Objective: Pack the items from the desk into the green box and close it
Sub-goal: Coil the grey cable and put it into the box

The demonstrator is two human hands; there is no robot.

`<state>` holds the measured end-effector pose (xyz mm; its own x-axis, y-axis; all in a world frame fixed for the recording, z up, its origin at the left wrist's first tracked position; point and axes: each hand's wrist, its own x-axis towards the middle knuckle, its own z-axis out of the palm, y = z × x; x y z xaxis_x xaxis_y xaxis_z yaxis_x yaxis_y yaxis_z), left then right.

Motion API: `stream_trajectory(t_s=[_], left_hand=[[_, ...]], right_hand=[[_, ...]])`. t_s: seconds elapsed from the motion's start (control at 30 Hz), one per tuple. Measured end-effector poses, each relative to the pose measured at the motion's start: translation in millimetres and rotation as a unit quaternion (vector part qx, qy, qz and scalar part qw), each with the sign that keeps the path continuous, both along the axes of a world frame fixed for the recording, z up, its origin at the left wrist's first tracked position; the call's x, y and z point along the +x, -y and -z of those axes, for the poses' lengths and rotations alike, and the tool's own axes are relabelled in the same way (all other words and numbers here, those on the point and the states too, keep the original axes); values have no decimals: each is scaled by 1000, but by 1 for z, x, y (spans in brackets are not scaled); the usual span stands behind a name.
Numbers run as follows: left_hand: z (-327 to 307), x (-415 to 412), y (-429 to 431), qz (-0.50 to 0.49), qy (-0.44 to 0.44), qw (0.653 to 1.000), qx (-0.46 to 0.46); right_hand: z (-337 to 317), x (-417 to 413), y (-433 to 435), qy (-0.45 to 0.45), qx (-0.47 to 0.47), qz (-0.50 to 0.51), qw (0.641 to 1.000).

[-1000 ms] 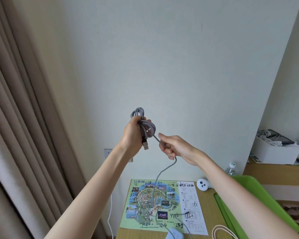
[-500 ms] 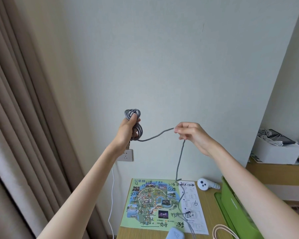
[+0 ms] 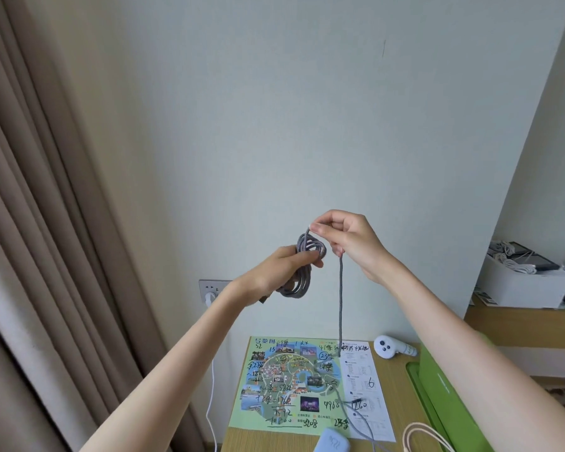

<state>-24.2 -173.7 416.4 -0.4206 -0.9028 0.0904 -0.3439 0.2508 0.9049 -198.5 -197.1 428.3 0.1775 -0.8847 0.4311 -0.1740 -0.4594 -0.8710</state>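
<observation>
A coiled bundle of the grey braided cable [image 3: 302, 261] was gripped in the left hand [image 3: 276, 272], raised well above the desk [image 3: 402, 406] in front of the wall. The cable's free run was pinched between thumb and fingers of the right hand [image 3: 349, 243], just beside the coil and slightly above it. From that pinch the cable hung straight down to the illustrated map [image 3: 291, 383], across which its remaining length lay loose. The map was laid flat on the desk and was covered with handwritten figures. Beside it, a white controller [image 3: 387, 347] rested near the wall. The green box [image 3: 444, 396] stood open at the desk's right edge. A pale blue object [image 3: 333, 442] and a cream cable loop [image 3: 421, 438] were seen at the near edge.
</observation>
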Motion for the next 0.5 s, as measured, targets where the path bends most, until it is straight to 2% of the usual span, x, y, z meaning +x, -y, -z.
stream_trajectory(t_s=[0.1,0.3,0.5], left_hand=[[-5,2,3,-42,-44,998,-15],[-14,1,7,-103,-193,976,-20],[-9,-4,3,-109,-195,974,-27]], right_hand=[[8,-4,3,3,30,9,1000],[25,-5,2,17,113,-45,992],[30,10,-2,-4,152,-107,983]])
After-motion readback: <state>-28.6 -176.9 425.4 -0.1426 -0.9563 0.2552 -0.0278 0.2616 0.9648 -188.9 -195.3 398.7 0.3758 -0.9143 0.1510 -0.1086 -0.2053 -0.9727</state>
